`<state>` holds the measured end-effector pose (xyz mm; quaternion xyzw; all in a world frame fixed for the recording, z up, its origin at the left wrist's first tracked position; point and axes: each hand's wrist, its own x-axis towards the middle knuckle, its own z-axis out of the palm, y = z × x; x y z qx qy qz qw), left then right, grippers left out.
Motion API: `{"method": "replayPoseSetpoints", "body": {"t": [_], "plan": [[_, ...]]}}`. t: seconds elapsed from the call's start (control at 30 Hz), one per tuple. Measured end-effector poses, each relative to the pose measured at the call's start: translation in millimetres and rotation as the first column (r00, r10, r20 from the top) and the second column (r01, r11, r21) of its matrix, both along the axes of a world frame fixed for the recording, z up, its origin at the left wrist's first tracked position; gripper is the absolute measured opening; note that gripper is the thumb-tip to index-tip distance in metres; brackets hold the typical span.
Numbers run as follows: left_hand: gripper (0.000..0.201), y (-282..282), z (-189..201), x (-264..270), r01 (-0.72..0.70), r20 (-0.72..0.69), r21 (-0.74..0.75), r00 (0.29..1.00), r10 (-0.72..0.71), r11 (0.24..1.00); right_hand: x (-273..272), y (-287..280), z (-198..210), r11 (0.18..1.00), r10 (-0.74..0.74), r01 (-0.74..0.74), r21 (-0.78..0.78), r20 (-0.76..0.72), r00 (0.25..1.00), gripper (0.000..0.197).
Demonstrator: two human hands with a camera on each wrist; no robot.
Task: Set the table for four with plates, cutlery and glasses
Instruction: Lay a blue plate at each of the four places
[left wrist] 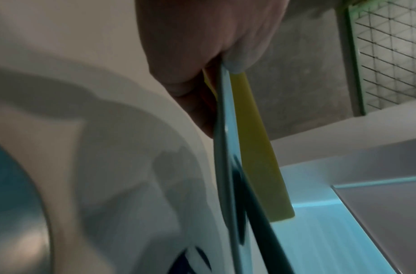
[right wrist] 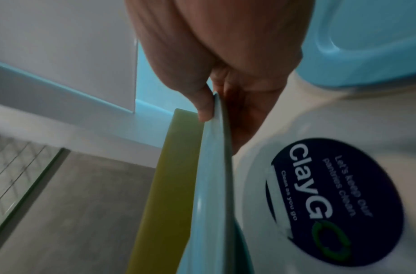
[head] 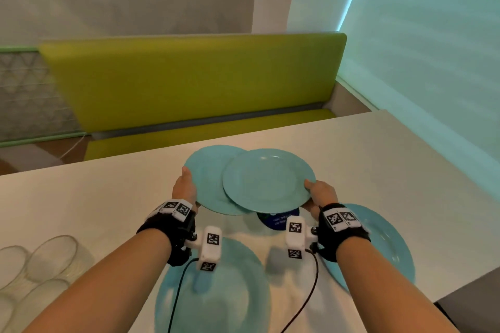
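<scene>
While both held plates overlap above the white table (head: 378, 149), your left hand (head: 184, 186) pinches the left plate (head: 205, 178) by its rim and your right hand (head: 320, 192) pinches the right plate (head: 267, 180); two more plates (head: 238, 300) lie nearer you.

Head view looks down over the white table (head: 351, 143); both wrist views sit close, sharing its round sticker (right wrist: 336, 202).

Both arms are bare. Each wrist wears a black strap (head: 173, 230) with white blocks (head: 210, 247) on it. The blocks have black-and-white square patterns. A thin black cable (head: 177, 297) hangs from each block.
</scene>
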<state>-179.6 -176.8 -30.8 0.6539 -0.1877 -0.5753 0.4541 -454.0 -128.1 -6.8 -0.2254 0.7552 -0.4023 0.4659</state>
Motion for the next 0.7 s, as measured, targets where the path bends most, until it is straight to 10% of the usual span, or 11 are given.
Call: {"method": "replayPoseSetpoints", "body": {"t": [0.3, 0.7], "plan": [[0.047, -13, -31, 57, -0.251, -0.120, 0.053, 0.959, 0.256, 0.967, 20, -14, 10, 0.958, -0.269, 0.287, -0.023, 0.284, 0.920, 0.037], [0.049, -18, -56, 65, -0.223, 0.062, 0.207, 0.975, 0.215, 0.953, 28, -30, -7, 0.935, -0.329, 0.355, -0.005, 0.364, 0.872, 0.037]]}}
